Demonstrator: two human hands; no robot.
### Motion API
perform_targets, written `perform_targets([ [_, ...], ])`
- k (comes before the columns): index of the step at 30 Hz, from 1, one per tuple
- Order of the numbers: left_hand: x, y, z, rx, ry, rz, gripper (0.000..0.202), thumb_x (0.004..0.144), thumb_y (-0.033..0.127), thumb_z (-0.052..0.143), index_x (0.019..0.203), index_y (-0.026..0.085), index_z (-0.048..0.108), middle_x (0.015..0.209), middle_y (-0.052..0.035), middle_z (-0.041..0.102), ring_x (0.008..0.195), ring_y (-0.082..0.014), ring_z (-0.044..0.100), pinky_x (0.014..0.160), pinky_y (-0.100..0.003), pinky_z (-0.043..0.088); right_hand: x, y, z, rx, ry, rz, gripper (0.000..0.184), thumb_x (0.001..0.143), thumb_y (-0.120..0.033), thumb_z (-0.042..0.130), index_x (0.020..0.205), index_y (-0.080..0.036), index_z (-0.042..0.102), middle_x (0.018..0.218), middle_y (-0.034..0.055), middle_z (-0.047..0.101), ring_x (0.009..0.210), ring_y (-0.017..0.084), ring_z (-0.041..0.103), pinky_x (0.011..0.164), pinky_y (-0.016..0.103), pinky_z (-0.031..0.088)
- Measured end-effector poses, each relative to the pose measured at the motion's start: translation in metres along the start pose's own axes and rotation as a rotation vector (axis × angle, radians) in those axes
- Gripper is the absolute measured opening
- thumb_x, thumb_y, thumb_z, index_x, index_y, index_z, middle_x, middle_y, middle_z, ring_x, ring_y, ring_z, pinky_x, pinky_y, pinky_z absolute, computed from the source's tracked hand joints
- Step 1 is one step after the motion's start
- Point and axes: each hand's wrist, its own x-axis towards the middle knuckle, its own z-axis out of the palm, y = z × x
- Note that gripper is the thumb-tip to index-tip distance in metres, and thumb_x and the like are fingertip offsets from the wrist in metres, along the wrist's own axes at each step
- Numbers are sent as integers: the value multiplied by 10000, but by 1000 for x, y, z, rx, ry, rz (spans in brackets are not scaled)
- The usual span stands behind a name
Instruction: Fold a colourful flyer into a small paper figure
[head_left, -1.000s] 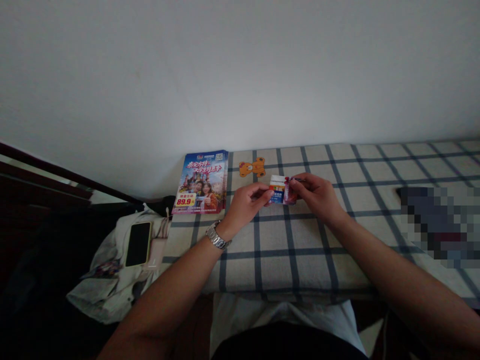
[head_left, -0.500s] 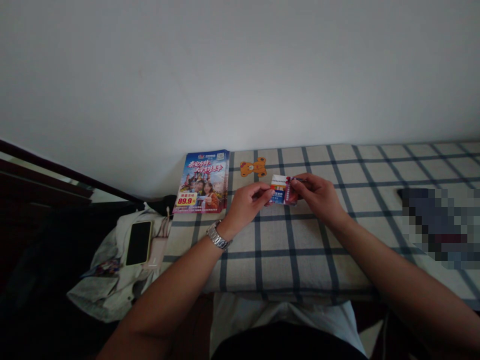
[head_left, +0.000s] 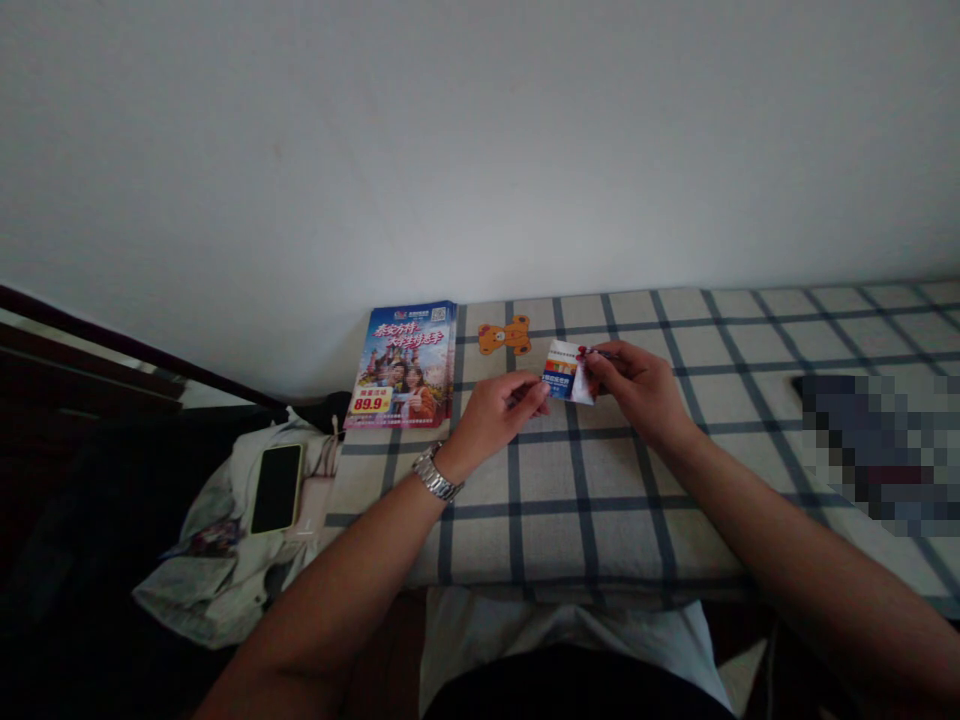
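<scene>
A small folded leaflet (head_left: 561,370), printed in white, orange and blue, is held just above the checked cloth. My right hand (head_left: 641,392) pinches its right side between thumb and fingers. At the lower left edge of the paper, the closed thumb and fingers of my left hand (head_left: 502,408) meet the corner, though the fingers partly hide the contact. A metal watch (head_left: 436,474) is on my left wrist. Behind my hands lies a flat orange teddy bear cutout (head_left: 504,337). To the left rests a stack of printed flyers (head_left: 401,365).
The checked tablecloth (head_left: 480,545) covers a long table against a pale wall (head_left: 480,150). A blurred dark object (head_left: 862,430) lies at the right. Lower left, a phone (head_left: 276,490) rests on pale fabric (head_left: 187,590), beside a dark rail (head_left: 150,350).
The leaflet has tilted and its printed face shows more widely. My left fingertips have shifted from over its left side to its lower left edge. My right hand keeps its hold.
</scene>
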Motion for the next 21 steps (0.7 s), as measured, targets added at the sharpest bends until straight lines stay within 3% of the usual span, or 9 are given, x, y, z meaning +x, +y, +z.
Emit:
perform_targets([
  [15,2,0,-2,106,45,41,377,1080,430,567,799,189,640,692,2,695,637,-125,614,647,-247,431,-2,2,3,49,-18,16,442,863,-627,796,1012,-214,741,783,38,795,692,213,769,688,374,695],
  [21,2,1,-2,72,36,26,349,1066,398,581,791,190,630,696,0,703,646,-125,632,658,-242,449,-2,3,3,41,-32,28,439,863,-629,795,1008,-218,743,791,37,798,702,213,773,693,372,699],
])
